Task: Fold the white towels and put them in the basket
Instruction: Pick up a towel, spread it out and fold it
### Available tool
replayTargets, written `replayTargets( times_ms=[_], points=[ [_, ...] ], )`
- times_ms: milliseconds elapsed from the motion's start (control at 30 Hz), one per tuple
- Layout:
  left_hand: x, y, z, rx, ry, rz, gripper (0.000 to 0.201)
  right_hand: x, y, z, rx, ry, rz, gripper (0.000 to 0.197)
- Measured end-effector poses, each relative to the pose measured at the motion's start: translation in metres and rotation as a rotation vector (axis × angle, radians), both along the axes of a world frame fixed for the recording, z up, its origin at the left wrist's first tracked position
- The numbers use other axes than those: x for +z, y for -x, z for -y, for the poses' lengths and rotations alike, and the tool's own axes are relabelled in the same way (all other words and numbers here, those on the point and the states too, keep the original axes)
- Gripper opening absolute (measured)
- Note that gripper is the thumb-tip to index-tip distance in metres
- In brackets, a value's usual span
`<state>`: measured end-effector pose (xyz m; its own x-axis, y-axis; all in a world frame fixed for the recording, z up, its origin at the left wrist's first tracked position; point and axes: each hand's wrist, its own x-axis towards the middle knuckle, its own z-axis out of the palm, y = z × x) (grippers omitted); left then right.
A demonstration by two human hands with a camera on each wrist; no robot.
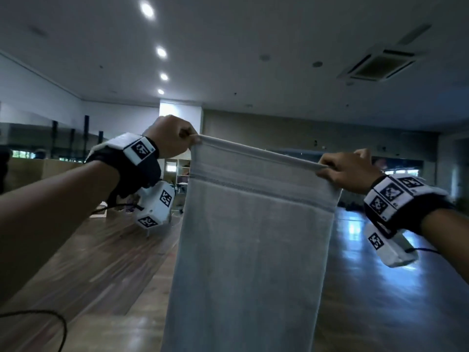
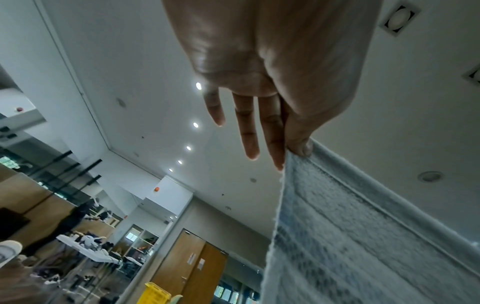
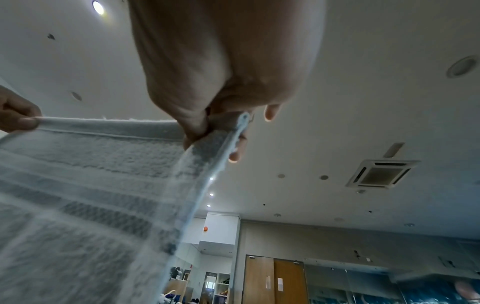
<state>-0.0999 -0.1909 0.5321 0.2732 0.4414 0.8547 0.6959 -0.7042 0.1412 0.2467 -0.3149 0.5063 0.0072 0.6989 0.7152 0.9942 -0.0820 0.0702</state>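
Observation:
A white towel (image 1: 253, 237) with a woven stripe band near its top hangs full length in front of me, held up high by its two upper corners. My left hand (image 1: 175, 139) pinches the upper left corner. In the left wrist view the left hand's thumb (image 2: 298, 144) presses the towel (image 2: 363, 236) hem against the forefinger while the other fingers stretch straight out. My right hand (image 1: 340, 171) pinches the upper right corner. Thumb and fingers of the right hand (image 3: 215, 127) clamp the bunched edge of the towel (image 3: 85, 195). The basket is not in view.
Below the towel lies a wooden floor (image 1: 101, 262), glossy on the right. Far back stand shelves (image 1: 181, 171), white tables (image 2: 85, 248) with clutter, wooden doors (image 3: 275, 279) and a yellow bin (image 2: 155, 294). A black cable (image 1: 50, 323) loops at the lower left.

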Motion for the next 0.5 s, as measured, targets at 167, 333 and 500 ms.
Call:
replayTargets(
  times_ms=[167,333,500],
  points=[
    [-0.007,0.038,0.003,0.051,0.023,-0.026,0.021,0.003,0.016,-0.007,0.084,0.042,-0.069,0.016],
    [-0.001,0.06,0.008,0.054,0.058,-0.081,0.023,0.02,0.02,-0.008,0.229,0.122,-0.2,0.012],
    [0.019,0.068,0.002,-0.061,0.074,-0.014,0.02,0.042,0.019,-0.008,0.388,0.054,-0.268,0.008]
  ],
)
